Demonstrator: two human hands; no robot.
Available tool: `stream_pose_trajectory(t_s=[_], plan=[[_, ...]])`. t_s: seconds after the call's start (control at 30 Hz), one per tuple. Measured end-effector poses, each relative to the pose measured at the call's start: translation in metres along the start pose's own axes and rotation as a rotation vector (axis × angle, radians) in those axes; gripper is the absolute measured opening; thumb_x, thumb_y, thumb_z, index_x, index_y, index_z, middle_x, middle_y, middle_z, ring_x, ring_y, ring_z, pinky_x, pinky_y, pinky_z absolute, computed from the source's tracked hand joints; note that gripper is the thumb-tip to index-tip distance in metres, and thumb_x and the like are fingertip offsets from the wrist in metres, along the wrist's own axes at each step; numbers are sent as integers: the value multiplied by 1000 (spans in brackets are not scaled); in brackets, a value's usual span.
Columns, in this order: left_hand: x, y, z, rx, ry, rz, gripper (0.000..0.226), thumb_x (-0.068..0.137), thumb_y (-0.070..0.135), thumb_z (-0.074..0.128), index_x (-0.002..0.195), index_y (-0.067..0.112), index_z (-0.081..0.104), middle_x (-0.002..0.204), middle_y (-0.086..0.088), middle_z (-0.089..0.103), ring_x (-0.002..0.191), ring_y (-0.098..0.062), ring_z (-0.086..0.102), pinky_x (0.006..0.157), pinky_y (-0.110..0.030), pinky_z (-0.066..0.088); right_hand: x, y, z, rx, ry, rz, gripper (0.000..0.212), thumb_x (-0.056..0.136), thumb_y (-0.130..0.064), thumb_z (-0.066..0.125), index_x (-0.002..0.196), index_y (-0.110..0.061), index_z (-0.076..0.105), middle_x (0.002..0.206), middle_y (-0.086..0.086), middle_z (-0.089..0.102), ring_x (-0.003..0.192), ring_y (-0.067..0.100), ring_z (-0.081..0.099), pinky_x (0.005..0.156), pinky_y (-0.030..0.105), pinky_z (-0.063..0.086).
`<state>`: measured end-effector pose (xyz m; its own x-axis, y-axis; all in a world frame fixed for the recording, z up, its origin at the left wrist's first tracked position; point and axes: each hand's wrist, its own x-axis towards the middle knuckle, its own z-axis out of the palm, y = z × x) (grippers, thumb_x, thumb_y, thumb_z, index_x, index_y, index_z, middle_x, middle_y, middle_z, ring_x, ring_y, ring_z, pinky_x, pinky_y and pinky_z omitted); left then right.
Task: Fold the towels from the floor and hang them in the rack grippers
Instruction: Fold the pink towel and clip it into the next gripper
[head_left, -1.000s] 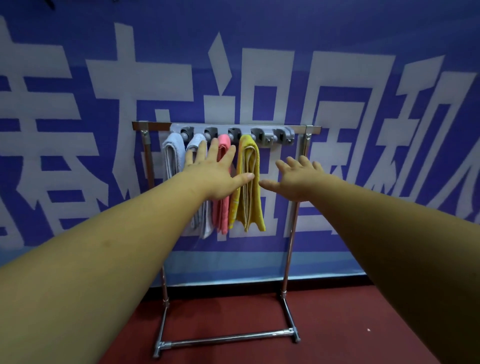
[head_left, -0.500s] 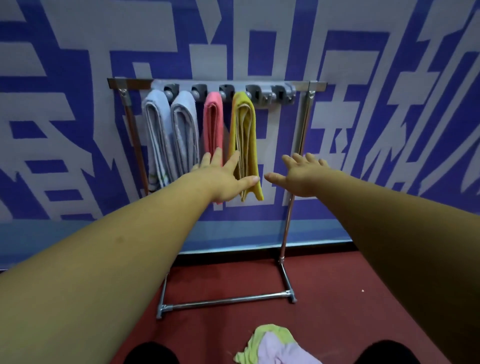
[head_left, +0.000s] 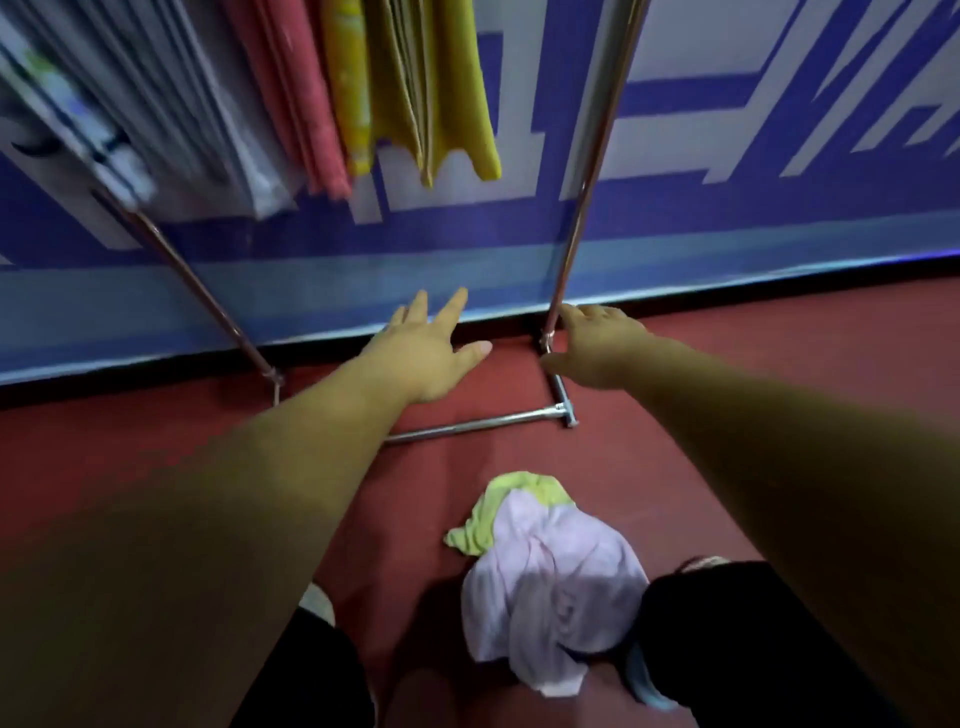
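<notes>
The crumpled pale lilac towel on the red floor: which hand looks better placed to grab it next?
Probably the right hand. The crumpled pale lilac towel lies right of centre, nearly under that forearm. Both hands are open and empty; the left hand would have to cross over.

No legible text, label, brand or number appeared. The wall banner (head_left: 727, 156) behind the rack carried only cropped fragments of large white characters on blue, too partial to read.
</notes>
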<state>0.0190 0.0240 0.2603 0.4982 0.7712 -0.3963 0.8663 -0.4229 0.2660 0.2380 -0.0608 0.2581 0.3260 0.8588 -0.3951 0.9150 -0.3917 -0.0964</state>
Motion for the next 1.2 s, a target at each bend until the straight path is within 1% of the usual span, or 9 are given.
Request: stream_pose_trajectory(t_s=[0.3, 0.43, 0.53, 0.67, 0.83, 1.0, 1.1, 1.13, 1.2], plan=[[62, -29, 194, -58, -340, -114, 83, 104, 72, 37, 170, 39, -2, 179, -10, -8, 165, -36, -1, 133, -50, 10, 46, 25, 205, -54, -370, 62, 81, 95, -52, 61, 160, -15, 30, 161, 18, 39, 146, 42, 41, 119, 51, 37], [81, -35, 236, -57, -476, -129, 82, 105, 66, 43, 169, 40, -2, 179, -7, -12, 165, -36, 4, 132, -52, 14, 57, 25, 261, -80, -536, 74, 61, 100, -31, 58, 154, -8, 40, 153, 18, 50, 137, 37, 53, 112, 41, 46], [94, -48, 247, -49, -484, -152, 85, 106, 52, 52, 168, 41, -5, 179, -5, -12, 165, -34, 10, 131, -49, 19, 66, 22, 289, -99, -637, 67, 49, 105, -22, 55, 150, -7, 44, 151, 14, 54, 133, 32, 57, 105, 32, 47], [101, -66, 258, -48, -451, -191, 85, 108, 44, 53, 170, 38, -4, 179, -6, -6, 164, -35, 12, 131, -50, 21, 73, 6, 312, 16, -658, 65, 58, 108, -23, 51, 162, -9, 32, 166, 9, 39, 148, 26, 43, 115, 27, 35], [94, -66, 272, -76, -488, -156, 85, 106, 43, 55, 170, 39, -1, 179, -5, -4, 164, -33, 9, 132, -49, 19, 78, -22, 324, 197, -782, 56, 61, 105, -18, 56, 163, -16, 35, 161, 15, 43, 148, 36, 43, 117, 42, 36], [101, -58, 278, -117, -524, -138, 88, 102, 27, 57, 169, 44, 1, 180, 4, -5, 165, -27, 9, 132, -47, 21, 77, -28, 328, 239, -785, 66, 45, 107, -13, 51, 151, -9, 53, 154, 16, 53, 142, 35, 50, 114, 42, 40], [105, -60, 278, -136, -520, -97, 86, 101, 19, 56, 170, 41, 10, 179, 5, 4, 164, -22, 17, 131, -37, 23, 82, -18, 325, 492, -625, 179, 31, 98, -12, 63, 126, -5, 74, 126, 15, 72, 109, 31, 67, 95, 39, 55], [106, -60, 277, -151, -512, -79, 83, 101, 17, 56, 170, 38, 15, 179, 4, 10, 163, -21, 21, 130, -34, 25, 84, -15, 323, 648, -545, 259, 26, 88, -13, 71, 111, -2, 79, 107, 14, 76, 91, 29, 67, 81, 37, 56], [105, -58, 271, -168, -501, -49, 72, 102, 17, 58, 167, 32, 31, 172, -3, 34, 154, -25, 39, 122, -33, 36, 87, -10, 321, 965, -531, 337, 34, 65, -12, 74, 93, 6, 77, 86, 14, 67, 80, 26, 58, 68, 39, 48]])
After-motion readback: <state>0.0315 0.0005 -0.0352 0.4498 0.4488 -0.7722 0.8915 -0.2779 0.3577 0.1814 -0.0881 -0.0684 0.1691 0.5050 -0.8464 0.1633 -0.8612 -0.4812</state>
